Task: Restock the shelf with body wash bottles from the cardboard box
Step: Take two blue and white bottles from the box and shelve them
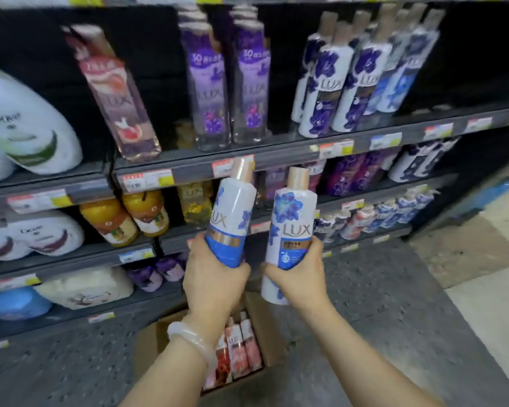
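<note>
I hold two white and blue LUX body wash bottles with copper caps, both upright in front of the shelves. My left hand (213, 277) grips the lower part of the left bottle (232, 212), which leans slightly right. My right hand (299, 274) is wrapped around the lower half of the right bottle (293, 224). Below my arms, an open cardboard box (269, 342) sits on the floor with several pink and red bottles (238, 348) standing inside. Similar white and blue LUX bottles (350, 83) stand on the upper shelf (276, 148) at the right.
Purple LUX bottles (229, 83) and a tilted pink bottle (115, 92) stand on the upper shelf. White Dove bottles (27, 124) fill the left. Lower shelves hold orange, purple and blue bottles. Grey speckled floor (394, 304) extends to the right of the box.
</note>
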Available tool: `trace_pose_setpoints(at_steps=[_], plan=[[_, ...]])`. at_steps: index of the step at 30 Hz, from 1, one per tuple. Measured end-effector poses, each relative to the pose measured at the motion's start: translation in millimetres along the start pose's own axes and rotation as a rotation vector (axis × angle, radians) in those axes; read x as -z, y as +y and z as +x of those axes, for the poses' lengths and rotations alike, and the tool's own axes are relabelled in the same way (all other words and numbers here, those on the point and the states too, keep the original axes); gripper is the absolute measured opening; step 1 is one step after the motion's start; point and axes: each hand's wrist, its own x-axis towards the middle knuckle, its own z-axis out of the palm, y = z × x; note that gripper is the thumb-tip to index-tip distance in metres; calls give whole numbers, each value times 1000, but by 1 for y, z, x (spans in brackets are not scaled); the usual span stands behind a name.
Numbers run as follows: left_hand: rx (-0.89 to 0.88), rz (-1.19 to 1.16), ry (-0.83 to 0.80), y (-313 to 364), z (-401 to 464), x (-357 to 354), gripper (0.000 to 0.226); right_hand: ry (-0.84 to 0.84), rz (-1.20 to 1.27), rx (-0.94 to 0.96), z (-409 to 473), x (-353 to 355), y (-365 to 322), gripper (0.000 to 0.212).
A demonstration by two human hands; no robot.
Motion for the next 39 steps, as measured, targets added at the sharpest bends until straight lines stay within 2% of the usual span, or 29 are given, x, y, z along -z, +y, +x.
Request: trace_pose_setpoints(at_steps=[7,11,16,23,32,39], plan=[[-62,-79,-58,122,-65,-89,57,92,-10,56,29,160,-17,68],[-40,-152,-65,190,-99,-155,54,94,-58,94,58,253,-13,67],[-22,-190,-17,238,-116,-205,52,78,-95,110,93,326,-10,72],[-25,-160,24,267,-94,-243,52,56,-80,113,142,351,-17,75],[22,-190,93,308,-4,-305,47,-25,-40,172,256,339,-34,71],[12,-200,187,311,40,-341,52,-70,18,233,328,327,-40,67]])
